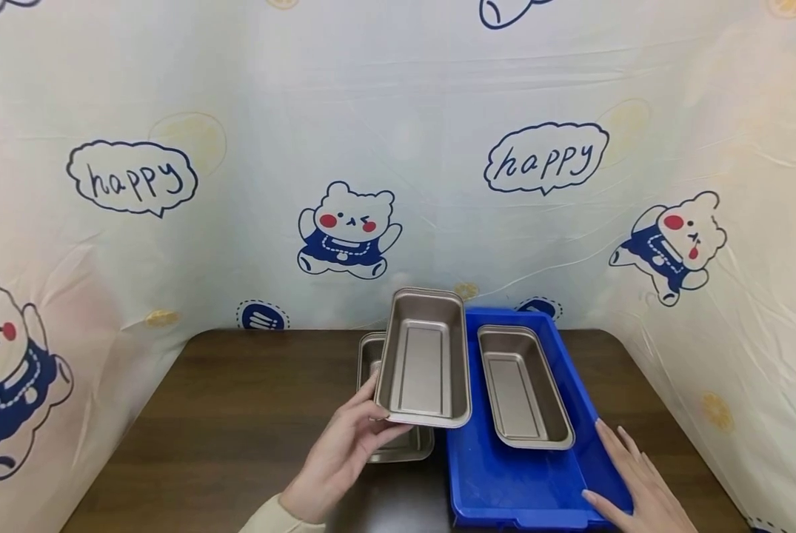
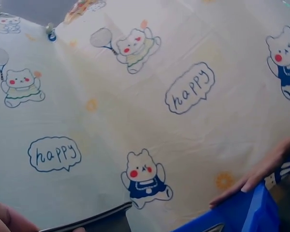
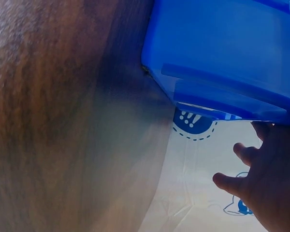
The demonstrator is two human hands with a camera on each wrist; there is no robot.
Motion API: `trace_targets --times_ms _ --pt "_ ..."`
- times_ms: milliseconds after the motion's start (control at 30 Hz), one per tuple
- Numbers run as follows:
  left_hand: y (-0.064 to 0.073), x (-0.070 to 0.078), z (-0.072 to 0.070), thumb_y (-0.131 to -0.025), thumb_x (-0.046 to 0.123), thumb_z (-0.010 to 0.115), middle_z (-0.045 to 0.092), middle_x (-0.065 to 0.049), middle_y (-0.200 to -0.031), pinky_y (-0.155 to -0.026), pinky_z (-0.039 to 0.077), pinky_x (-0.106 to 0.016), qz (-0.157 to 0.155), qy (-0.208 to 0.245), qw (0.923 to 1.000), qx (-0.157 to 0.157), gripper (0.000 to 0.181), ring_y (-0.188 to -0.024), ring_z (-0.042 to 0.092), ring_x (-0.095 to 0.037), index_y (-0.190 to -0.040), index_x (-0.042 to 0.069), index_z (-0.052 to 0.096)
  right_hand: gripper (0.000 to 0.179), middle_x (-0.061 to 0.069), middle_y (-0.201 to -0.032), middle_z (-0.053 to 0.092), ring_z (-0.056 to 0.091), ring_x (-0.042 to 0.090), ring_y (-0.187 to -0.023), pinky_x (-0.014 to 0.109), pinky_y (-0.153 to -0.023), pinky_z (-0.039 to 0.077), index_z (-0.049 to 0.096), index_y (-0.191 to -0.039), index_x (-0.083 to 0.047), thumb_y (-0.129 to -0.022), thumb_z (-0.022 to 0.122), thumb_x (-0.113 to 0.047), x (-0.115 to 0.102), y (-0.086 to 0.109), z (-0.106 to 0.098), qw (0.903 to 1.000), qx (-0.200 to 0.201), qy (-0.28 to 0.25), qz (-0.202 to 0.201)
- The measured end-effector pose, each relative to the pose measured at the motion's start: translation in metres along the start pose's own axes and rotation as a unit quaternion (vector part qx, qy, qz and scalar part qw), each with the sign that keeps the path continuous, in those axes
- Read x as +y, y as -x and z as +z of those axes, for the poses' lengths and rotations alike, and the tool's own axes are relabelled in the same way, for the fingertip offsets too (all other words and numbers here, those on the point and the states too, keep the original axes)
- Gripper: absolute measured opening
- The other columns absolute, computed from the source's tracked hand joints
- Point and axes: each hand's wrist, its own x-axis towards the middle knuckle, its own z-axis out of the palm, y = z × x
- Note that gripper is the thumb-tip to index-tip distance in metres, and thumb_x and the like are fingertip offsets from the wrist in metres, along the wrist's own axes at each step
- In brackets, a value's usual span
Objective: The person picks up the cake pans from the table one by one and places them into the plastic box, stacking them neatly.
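- Loaf pans: three, all metallic, grey-brown. Blue bin: one. Hands: two.
- Pan A [image 1: 424,363] is raised to the left of the blue bin [image 1: 507,477], its right edge overlapping the bin's left rim in the head view.
- Left hand [image 1: 340,455]: thumb and fingers clamped on pan A's near left corner; a pale sleeve [image 1: 281,517] shows at the wrist.
- Pan B [image 1: 524,389] lies lengthwise inside the bin, towards its far end.
- Pan C [image 1: 403,450] sits left of the bin, partly hidden behind pan A.
- Right hand [image 1: 647,481]: fingers apart, touching the bin's right side near its near corner.
- Surface: dark brown wood-grain table [image 1: 231,422] under the bin.
- Room: pale printed cloth [image 1: 437,96] behind and beside the bin; head view counts two "happy" bubbles.
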Motion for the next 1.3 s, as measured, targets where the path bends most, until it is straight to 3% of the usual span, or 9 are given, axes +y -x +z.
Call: trace_targets --times_ms 233,600,867,1067,1300 --pt "-0.013 -0.011 0.022 -0.093 -0.008 0.042 0.027 -0.031 -0.167 -0.106 0.054 -0.047 0.004 -0.001 1.0000 -0.007 0.079 -0.128 0.060 -0.031 -0.168 0.002 0.020 0.104 0.021 -0.170 0.028 0.015 0.056 -0.154 0.070 -0.123 -0.008 0.010 -0.172 -0.029 -0.094 0.077 -0.041 0.001 0.000 -0.002 1.0000 0.002 0.000 -0.001" --pt "-0.027 -0.036 0.048 -0.091 -0.008 0.044 0.037 -0.038 -0.159 -0.109 0.050 -0.054 -0.007 0.008 0.9999 -0.012 0.082 -0.136 0.054 -0.041 -0.168 0.000 0.016 0.102 0.012 -0.173 0.025 0.010 0.049 -0.158 0.066 -0.125 -0.009 0.011 -0.172 -0.029 -0.095 0.077 -0.038 0.002 0.001 0.001 0.9998 0.015 -0.002 -0.012" --pt "-0.034 -0.049 0.060 -0.092 -0.011 0.044 0.036 -0.036 -0.160 -0.110 0.048 -0.057 -0.017 0.028 0.9994 -0.008 0.082 -0.138 0.051 -0.046 -0.168 0.003 0.019 0.102 0.010 -0.173 0.026 0.015 0.052 -0.156 0.069 -0.124 -0.004 0.014 -0.172 -0.028 -0.094 0.078 -0.038 0.001 -0.001 0.000 0.9997 0.019 0.001 -0.017" --pt "-0.039 -0.060 0.069 -0.091 -0.015 0.041 0.031 -0.037 -0.162 -0.113 0.042 -0.062 -0.028 0.056 0.9978 -0.022 0.085 -0.144 0.042 -0.051 -0.169 0.002 0.013 0.101 0.006 -0.173 0.025 0.013 0.048 -0.158 0.064 -0.126 -0.006 0.014 -0.172 -0.028 -0.094 0.078 -0.037 0.001 0.000 0.001 0.9996 0.022 0.001 -0.019" --pt "-0.043 -0.073 0.081 -0.091 -0.017 0.039 0.023 -0.040 -0.164 -0.115 0.037 -0.065 -0.039 0.094 0.9947 -0.010 0.088 -0.146 0.035 -0.053 -0.170 0.005 0.007 0.101 0.008 -0.173 0.025 0.009 0.042 -0.160 0.061 -0.127 -0.008 0.013 -0.172 -0.028 -0.094 0.077 -0.037 0.002 0.001 0.000 0.9997 0.020 0.003 -0.016"
